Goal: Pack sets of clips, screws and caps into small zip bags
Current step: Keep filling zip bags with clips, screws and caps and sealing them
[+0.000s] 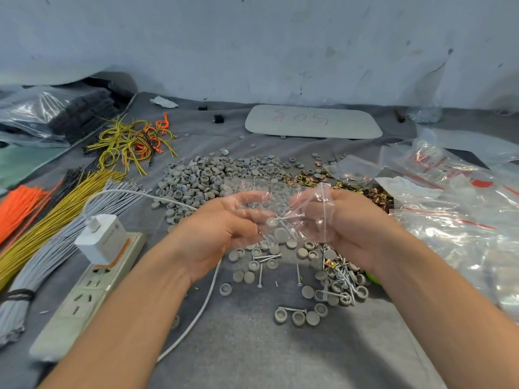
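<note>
Left hand (222,226) pinched one side of the small zip bag (283,203), and the right hand (348,223) gripped the other side by the seal, held up over the bench (252,349). A grey cap (280,234) and screws (292,217) sat inside. Just below lay loose screws (341,273); beyond, the cap heap (213,175) and brass clips (370,192).

The left hand (222,228) and right hand (354,228) are bare, forearms (134,310) likewise.

Zip bag (283,211): clear glossy plastic film. Caps (207,178): matt grey plastic. Screws (341,276): shiny metal. Clips (362,189) at 2 o'clock: brassy metal. Tabletop (252,346): matt grey cloth.
</note>
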Demonstrator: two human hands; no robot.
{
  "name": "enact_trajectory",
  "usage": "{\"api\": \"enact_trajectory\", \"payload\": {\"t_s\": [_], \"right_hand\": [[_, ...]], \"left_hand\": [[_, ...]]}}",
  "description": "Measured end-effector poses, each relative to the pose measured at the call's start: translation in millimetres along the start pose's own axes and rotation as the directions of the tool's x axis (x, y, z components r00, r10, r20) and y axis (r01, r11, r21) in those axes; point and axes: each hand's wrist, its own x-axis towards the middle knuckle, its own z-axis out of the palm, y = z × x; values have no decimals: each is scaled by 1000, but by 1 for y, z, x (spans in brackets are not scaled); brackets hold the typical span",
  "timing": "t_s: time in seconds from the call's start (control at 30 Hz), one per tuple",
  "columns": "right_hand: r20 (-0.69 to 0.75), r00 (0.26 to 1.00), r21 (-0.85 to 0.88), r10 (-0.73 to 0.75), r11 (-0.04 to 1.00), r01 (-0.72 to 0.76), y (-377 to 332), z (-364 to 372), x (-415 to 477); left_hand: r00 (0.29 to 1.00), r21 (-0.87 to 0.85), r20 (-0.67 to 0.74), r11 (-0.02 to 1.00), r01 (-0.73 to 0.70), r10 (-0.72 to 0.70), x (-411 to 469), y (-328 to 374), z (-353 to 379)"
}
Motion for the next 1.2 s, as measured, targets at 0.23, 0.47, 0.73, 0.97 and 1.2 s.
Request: {"api": "enact_trajectory", "payload": {"t_s": [0.23,0.47,0.73,0.97,1.2], "right_hand": [[-11,1000,-8,-11,1000,10,2,3,2],[-12,1000,-30,-28,999,28,0,9,1],[205,978,-264,45,965,11,2,2,1],[207,978,-298,-4,952,67,-1,9,-5],[46,999,-89,2,996,2,-2,12,-5]], "left_hand": [[1000,108,-8,994,-19,20,2,-5,8],[997,108,-62,994,-30,37,5,-2,17],[962,134,-240,986,-103,133,6,-5,16],[976,35,-178,992,-120,125,1,-1,15],[994,33,-69,996,-85,87,1,1,15]]}}
